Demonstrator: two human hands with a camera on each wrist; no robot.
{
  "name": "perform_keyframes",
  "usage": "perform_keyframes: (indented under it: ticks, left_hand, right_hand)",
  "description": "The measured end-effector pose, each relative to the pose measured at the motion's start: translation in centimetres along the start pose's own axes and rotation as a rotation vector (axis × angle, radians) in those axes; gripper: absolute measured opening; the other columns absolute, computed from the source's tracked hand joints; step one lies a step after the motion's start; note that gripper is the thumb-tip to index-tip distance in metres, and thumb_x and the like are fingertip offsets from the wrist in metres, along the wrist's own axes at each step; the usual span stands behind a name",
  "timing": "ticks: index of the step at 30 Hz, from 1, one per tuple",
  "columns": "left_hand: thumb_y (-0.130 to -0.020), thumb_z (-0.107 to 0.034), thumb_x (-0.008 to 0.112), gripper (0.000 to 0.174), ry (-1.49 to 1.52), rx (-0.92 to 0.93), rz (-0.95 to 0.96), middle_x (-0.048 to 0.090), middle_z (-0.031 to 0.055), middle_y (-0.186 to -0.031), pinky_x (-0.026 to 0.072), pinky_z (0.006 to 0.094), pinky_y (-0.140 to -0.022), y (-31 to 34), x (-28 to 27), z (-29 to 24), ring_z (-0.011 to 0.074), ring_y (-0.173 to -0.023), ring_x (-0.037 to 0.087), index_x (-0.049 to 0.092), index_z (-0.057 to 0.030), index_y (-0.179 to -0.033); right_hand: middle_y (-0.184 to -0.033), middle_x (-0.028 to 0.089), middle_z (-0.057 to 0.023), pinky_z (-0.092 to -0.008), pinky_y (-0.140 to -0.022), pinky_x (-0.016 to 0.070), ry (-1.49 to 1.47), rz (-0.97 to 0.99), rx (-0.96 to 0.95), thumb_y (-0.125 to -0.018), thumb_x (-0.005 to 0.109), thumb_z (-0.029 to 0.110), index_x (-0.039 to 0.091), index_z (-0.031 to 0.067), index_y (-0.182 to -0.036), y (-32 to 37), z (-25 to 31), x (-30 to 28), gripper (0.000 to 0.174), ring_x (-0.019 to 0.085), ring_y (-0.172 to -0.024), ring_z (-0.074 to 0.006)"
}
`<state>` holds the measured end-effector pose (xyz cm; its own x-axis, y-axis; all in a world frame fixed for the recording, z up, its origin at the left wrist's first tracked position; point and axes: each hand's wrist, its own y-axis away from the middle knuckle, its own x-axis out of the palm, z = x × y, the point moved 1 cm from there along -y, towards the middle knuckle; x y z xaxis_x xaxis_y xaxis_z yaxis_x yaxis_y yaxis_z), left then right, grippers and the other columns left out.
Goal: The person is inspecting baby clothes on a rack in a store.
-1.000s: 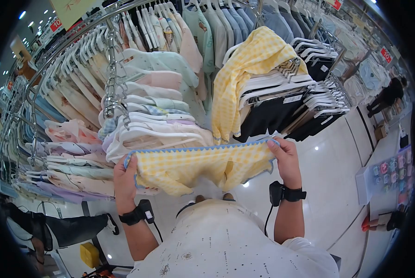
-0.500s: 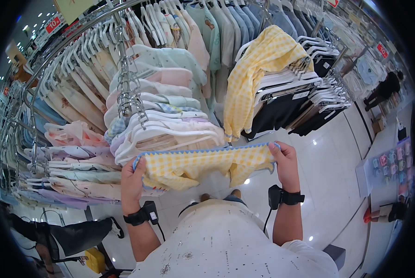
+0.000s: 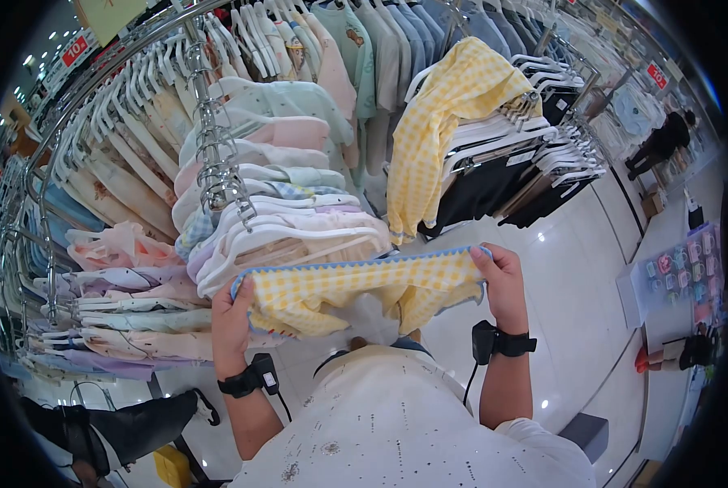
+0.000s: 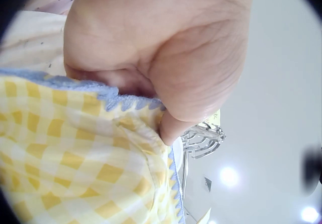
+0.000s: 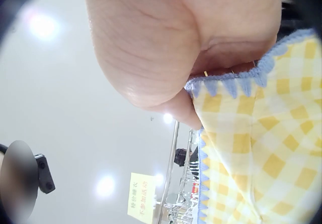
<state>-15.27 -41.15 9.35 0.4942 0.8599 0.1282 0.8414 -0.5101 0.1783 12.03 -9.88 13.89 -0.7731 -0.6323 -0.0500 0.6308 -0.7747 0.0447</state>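
Note:
A yellow-and-white gingham garment (image 3: 315,285) with blue scalloped trim is stretched out sideways in front of the body. My left hand (image 3: 232,315) pinches its left corner, thumb over the trim. At the opposite corner, my right hand (image 3: 506,285) pinches the same trimmed edge. Below that edge the cloth hangs in two loose parts with a gap between them. Both wrist views show the gingham cloth (image 4: 70,158) gripped at a blue-edged corner, the fingers partly hidden behind the palm.
Ahead stands a clothes rack (image 3: 108,69) full of garments on white hangers. Another yellow gingham garment (image 3: 453,106) drapes over hangers with black clothes (image 3: 478,195). Other people are at the lower left and far right. A grey block (image 3: 585,435) stands on the floor at right.
My left hand has come slightly to the right, so the held edge spans a little less width. The head view has shifted somewhat; both hands keep their hold.

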Motion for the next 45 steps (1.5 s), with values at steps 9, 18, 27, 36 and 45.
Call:
perform_keyframes:
  ticks: [9,18,27,36,45]
  left_hand:
    - [-0.102,-0.03,0.062,0.033,-0.019,-0.008,0.042,0.071,0.0037,-0.098,0.0514,0.0263,-0.077,-0.4,0.1,0.1,0.0086,-0.085,0.063,0.068,0.0016,-0.108]
    - [-0.101,-0.031,0.063,0.033,-0.012,-0.005,0.047,0.071,0.0041,-0.097,0.0517,0.0261,-0.076,-0.2,0.0,0.1,0.0084,-0.084,0.063,0.068,0.002,-0.106]
    - [-0.101,-0.029,0.063,0.034,-0.018,-0.013,0.065,0.072,0.0045,-0.099,0.0514,0.0262,-0.078,0.0,-1.0,1.1,0.0089,-0.085,0.063,0.068,0.0034,-0.11]
    - [-0.101,-0.027,0.063,0.032,0.03,-0.012,0.029,0.072,0.0049,-0.103,0.0503,0.0263,-0.082,0.3,-1.7,1.9,0.009,-0.09,0.063,0.069,0.0032,-0.113]
    - [-0.1,-0.024,0.065,0.031,0.05,-0.032,-0.058,0.071,0.0055,-0.104,0.0494,0.0266,-0.085,0.0,-2.3,2.4,0.0099,-0.09,0.062,0.069,0.0047,-0.11]
  right_hand:
    - [-0.069,0.053,0.0067,-0.022,-0.063,0.0368,-0.069,-0.04,0.025,-0.098,0.065,0.022,0.06,0.0018,-0.074,0.5,-0.4,-0.3,0.032,0.043,-0.065,-0.0028]
    - [-0.066,0.049,0.0077,-0.0225,-0.06,0.0335,-0.063,-0.056,0.025,-0.098,0.065,0.021,0.058,0.003,-0.072,1.2,-1.0,-0.2,0.033,0.039,-0.064,-0.0023]
    - [-0.068,0.052,0.0067,-0.0224,-0.062,0.0351,-0.069,-0.051,0.031,-0.098,0.065,0.021,0.06,0.0027,-0.072,1.5,-0.5,0.2,0.032,0.041,-0.065,-0.0025]
    - [-0.079,0.065,0.0008,-0.0221,-0.07,0.0439,-0.079,0.012,0.044,-0.097,0.065,0.016,0.067,-0.0019,-0.084,0.9,-0.3,0.0,0.022,0.057,-0.072,-0.0052]
    - [-0.074,0.062,0.0041,-0.0217,-0.064,0.0435,-0.083,0.002,0.052,-0.099,0.065,0.019,0.068,-0.0012,-0.084,1.2,1.1,0.9,0.026,0.053,-0.069,-0.0026]
